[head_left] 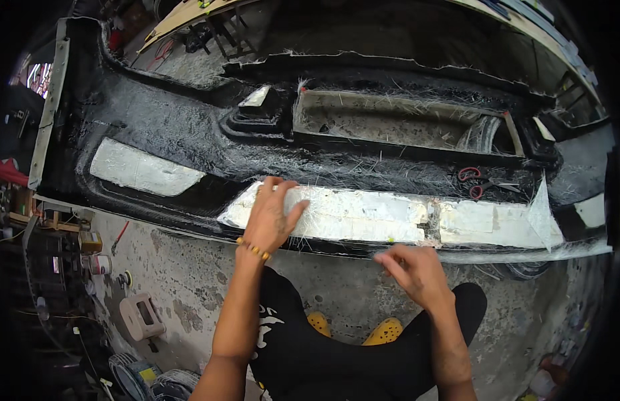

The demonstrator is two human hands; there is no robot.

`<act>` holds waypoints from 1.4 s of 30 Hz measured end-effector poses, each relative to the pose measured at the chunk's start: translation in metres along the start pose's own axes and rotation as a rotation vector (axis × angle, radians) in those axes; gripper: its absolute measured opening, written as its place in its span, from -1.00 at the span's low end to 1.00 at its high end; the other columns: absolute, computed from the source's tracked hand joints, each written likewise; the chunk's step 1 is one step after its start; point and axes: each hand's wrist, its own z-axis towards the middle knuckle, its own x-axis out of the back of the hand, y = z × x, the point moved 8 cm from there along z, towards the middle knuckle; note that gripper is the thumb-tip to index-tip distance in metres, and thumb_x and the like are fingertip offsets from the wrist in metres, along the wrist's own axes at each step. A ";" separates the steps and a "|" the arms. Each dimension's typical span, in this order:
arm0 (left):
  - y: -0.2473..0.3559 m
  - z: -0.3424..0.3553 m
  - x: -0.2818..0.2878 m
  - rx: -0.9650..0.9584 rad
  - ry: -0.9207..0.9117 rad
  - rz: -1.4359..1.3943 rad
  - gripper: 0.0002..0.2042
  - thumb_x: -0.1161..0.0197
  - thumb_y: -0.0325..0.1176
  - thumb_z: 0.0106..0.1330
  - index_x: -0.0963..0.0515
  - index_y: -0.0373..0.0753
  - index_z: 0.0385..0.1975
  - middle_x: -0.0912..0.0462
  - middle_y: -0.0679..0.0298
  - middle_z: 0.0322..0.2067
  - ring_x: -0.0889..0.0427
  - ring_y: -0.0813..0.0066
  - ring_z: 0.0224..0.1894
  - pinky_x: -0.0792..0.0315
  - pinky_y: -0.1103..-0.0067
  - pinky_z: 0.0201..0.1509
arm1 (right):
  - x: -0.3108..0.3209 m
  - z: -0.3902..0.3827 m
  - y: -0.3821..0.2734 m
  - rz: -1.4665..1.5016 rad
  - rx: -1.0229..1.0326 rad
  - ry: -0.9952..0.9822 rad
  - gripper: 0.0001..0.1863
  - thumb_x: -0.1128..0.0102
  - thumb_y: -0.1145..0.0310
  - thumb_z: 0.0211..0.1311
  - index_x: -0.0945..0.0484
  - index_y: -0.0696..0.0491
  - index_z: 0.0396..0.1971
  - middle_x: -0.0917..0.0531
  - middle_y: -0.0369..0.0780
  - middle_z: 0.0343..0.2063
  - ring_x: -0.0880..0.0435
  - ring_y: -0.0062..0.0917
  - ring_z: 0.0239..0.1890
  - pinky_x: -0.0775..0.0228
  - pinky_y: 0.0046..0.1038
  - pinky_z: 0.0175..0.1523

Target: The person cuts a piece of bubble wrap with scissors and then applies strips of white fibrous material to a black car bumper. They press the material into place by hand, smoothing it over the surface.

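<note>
My left hand (273, 214) rests with fingers apart on the white strip (350, 214) along the near edge of a long black fibreglass-like moulded piece (163, 113), touching some loose pale fibres. My right hand (413, 277) is just below that edge, fingers curled and thumb close to the index finger; what they hold, if anything, is too small to make out. Red-handled scissors (477, 184) lie on the piece above the strip's right part. A white triangular sheet (540, 207) stands out at the strip's right end. A white patch (143, 167) sits further left.
The piece has a rectangular opening (383, 120) and wooden boards (179, 17) behind it. On the concrete floor are a beige plastic object (139, 314), tins (92, 244), a small round tool (126, 277) and coiled material (173, 384). My yellow clogs (383, 331) show below.
</note>
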 end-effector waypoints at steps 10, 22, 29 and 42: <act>0.072 -0.031 -0.058 0.606 -0.161 -1.123 -0.83 -0.37 -0.38 0.29 -0.53 -0.32 -0.32 -0.61 0.38 -0.48 -0.50 0.76 -0.51 -0.36 0.78 -0.44 | 0.004 0.011 0.044 0.599 -0.311 0.020 -0.57 -0.42 0.22 0.16 -0.62 0.20 -0.08 -0.71 -0.11 -0.35 -0.54 -0.67 -0.66 -0.32 -0.57 -0.59; 0.125 -0.091 -0.110 0.710 -0.249 -0.944 -0.77 -0.35 -0.31 0.31 -0.57 -0.39 -0.34 -0.65 0.28 -0.56 -0.56 0.67 -0.67 -0.37 0.73 -0.65 | 0.025 -0.015 0.074 0.289 -0.312 0.044 -0.74 -0.40 0.25 0.19 -0.63 0.15 -0.38 -0.54 -0.36 -0.71 -0.44 -0.76 -0.71 -0.25 -0.61 -0.65; 0.129 -0.113 -0.136 0.947 -0.162 -1.051 -0.76 -0.32 -0.28 0.33 -0.55 -0.37 -0.40 -0.57 0.32 -0.73 -0.49 0.66 -0.79 -0.27 0.72 -0.77 | 0.023 -0.022 0.078 0.130 -0.229 -0.260 -0.68 -0.49 0.24 0.03 -0.67 0.15 -0.30 -0.65 -0.23 -0.59 -0.60 -0.55 -0.57 -0.38 -0.46 -0.44; 0.123 -0.126 -0.153 1.061 -0.222 -1.056 -0.72 -0.24 -0.22 0.39 -0.51 -0.38 -0.29 -0.55 0.24 -0.76 -0.48 0.57 -0.83 -0.28 0.65 -0.81 | -0.014 -0.024 0.070 -0.107 -0.142 -0.454 -0.28 -0.47 0.22 0.02 -0.43 -0.06 0.25 -0.67 0.03 -0.46 -0.67 -0.06 -0.29 -0.48 -0.17 -0.14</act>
